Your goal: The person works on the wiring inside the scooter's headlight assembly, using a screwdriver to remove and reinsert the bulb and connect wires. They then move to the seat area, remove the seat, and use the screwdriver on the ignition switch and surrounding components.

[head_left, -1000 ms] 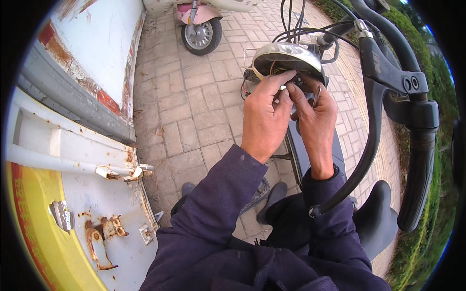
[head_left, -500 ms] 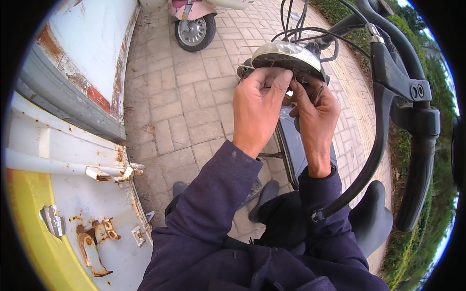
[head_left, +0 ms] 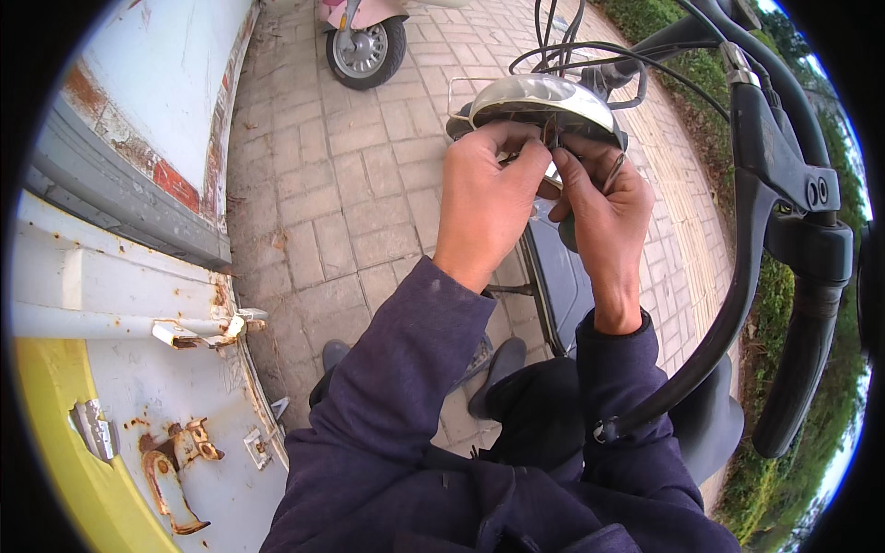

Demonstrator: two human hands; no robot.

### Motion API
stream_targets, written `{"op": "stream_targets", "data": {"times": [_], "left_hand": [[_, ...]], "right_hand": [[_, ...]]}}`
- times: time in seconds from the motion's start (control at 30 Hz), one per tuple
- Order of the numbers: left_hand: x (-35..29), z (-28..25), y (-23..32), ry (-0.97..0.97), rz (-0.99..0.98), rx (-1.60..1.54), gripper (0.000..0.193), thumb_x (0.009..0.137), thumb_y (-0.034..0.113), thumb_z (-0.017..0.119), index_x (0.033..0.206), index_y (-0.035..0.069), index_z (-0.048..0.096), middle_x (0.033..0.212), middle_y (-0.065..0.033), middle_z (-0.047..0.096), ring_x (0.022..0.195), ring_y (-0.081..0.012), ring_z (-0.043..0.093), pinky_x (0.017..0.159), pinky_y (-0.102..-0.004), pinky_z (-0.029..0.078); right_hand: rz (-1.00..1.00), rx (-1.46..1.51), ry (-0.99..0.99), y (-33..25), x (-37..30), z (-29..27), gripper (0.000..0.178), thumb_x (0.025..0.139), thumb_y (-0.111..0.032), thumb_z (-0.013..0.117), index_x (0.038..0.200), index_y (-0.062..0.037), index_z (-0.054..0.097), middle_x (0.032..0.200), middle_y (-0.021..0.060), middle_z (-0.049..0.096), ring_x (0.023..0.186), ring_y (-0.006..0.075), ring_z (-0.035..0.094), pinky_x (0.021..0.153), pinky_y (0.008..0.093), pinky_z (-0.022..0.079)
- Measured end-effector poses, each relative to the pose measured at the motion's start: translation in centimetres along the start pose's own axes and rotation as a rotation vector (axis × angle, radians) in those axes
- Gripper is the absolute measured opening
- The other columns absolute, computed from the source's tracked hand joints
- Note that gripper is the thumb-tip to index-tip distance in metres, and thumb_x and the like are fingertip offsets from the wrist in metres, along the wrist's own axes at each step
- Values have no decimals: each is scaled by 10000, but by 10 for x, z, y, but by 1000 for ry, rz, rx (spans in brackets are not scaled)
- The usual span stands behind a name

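Note:
My left hand (head_left: 484,198) and my right hand (head_left: 610,207) meet at the underside of a rounded headlamp (head_left: 544,92) with a silvery rim. Both are closed, thumbs and fingertips pinched close together beneath its edge. A thin brownish strand, like a wire, shows between the fingertips; which hand grips it is hard to see. A thin curved metal piece (head_left: 614,171) lies by my right fingers. The inside of the lamp is mostly hidden by my fingers.
Black cables (head_left: 590,51) arch above the lamp. To the right are a brake lever (head_left: 737,267) and a handlebar grip (head_left: 793,359). A rusty white metal panel (head_left: 120,286) stands at left, and a pink scooter's front wheel (head_left: 367,55) rests on the paving.
My fingertips have shifted slightly under the lamp, and the thumbs are a little farther apart. More of the thin strand shows between them. The handlebar sits slightly farther right in view.

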State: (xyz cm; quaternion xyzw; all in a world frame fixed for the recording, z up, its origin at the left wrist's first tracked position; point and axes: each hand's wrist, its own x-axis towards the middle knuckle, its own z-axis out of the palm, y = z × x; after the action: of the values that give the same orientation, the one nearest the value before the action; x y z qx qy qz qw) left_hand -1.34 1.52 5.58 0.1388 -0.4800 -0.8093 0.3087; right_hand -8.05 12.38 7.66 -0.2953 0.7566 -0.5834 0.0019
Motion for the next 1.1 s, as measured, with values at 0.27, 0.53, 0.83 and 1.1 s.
{"op": "stream_targets", "data": {"times": [0.27, 0.53, 0.83, 1.1], "left_hand": [[5, 0, -13, 17, 160, 189, 215, 934, 50, 681, 1116, -56, 723, 902, -153, 753, 718, -210, 730, 642, -353, 573], [8, 0, -19, 81, 565, 517, 231, 949, 19, 695, 1174, 3, 746, 895, -114, 760, 721, -151, 730, 620, -289, 569], [24, 1, -13, 129, 865, 793, 73, 893, 94, 739, 964, 80, 732, 817, -111, 734, 682, -287, 711, 589, -370, 536], [18, -9, -19, 75, 798, 679, 40, 918, 15, 730, 957, 5, 727, 718, -66, 721, 557, -98, 656, 495, -250, 468]], "right_hand": [[71, 201, -51, -2, 4, -4, 164, 980, -73, 707, 1049, 76, 717, 827, 81, 738, 545, 84, 616, 494, 225, 480], [17, 206, -55, -1, 2, -1, 168, 999, -89, 696, 1072, 62, 700, 802, 76, 730, 563, 78, 619, 497, 218, 482], [2, 171, -50, -5, 0, -1, 160, 1006, -63, 696, 1116, 53, 706, 917, 67, 748, 552, 74, 598, 511, 211, 452], [-128, -37, 33, -13, -1, 3, 165, 981, -71, 736, 1129, 1, 750, 780, -15, 678, 606, 30, 534, 530, 207, 425]]}}
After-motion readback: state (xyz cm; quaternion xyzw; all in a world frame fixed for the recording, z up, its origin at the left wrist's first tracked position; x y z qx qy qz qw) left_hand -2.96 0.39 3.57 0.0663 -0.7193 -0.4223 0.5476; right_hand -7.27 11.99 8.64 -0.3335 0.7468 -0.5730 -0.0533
